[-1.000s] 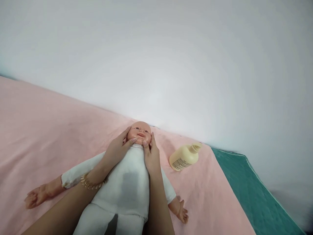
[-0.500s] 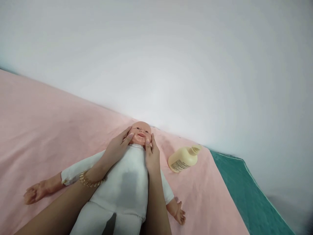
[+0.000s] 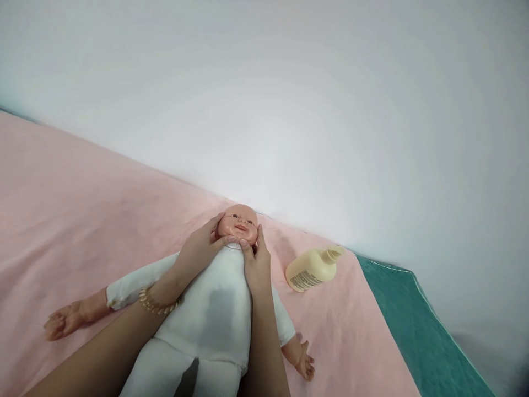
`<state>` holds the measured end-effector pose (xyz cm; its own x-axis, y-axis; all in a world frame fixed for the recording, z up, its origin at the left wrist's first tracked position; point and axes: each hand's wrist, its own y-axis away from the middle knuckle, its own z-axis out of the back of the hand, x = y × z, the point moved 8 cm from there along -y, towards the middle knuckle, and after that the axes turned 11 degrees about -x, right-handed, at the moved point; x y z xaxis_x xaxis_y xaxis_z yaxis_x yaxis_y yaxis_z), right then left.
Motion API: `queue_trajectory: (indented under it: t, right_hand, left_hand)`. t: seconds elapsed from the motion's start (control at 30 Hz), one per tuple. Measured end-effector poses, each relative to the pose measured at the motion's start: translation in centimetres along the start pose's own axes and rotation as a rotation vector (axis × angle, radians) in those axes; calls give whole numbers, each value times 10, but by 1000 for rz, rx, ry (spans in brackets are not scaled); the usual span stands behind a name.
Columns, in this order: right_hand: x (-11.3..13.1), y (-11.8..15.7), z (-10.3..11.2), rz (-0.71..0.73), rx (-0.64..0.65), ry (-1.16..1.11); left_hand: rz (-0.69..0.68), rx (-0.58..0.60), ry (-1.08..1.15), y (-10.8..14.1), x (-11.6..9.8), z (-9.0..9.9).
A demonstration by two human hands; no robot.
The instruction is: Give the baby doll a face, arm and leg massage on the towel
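A baby doll (image 3: 219, 298) with a white cloth body and plastic head lies on its back, arms spread out to both sides. My left hand (image 3: 202, 245), with a beaded bracelet (image 3: 155, 302) on the wrist, cups one side of the doll's head, its thumb at the chin. On the other side my right hand (image 3: 257, 262) holds the head the same way, fingers along the cheek. Both thumb tips lie close together just under the chin, at the collar. The fingertips behind the head are partly hidden.
A pale yellow pump bottle (image 3: 312, 268) stands to the right of the doll's head. Pink cloth (image 3: 103, 193) covers the surface, with a green surface (image 3: 425, 325) showing at the right. A plain pale wall (image 3: 264, 110) rises behind.
Both thumbs have slid from the doll's cheeks down and inward to beneath its chin. The other fingers stay at the sides of the head. The view has shifted slightly.
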<state>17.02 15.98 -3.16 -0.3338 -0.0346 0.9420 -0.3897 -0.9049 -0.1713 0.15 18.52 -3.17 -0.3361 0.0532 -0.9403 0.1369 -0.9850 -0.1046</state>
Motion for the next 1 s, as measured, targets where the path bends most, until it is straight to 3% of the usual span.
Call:
queue_trajectory:
  t: [0.43, 0.77, 1.0]
  right_hand:
    - [-3, -4, 3, 54, -1, -4]
    - [1, 2, 3, -56, 6, 38]
    - [-1, 3, -1, -56, 15, 32]
  left_hand:
    - [-50, -39, 11, -6, 4, -1]
    - [3, 0, -28, -2, 4, -1]
    - [-9, 20, -15, 0, 1, -1]
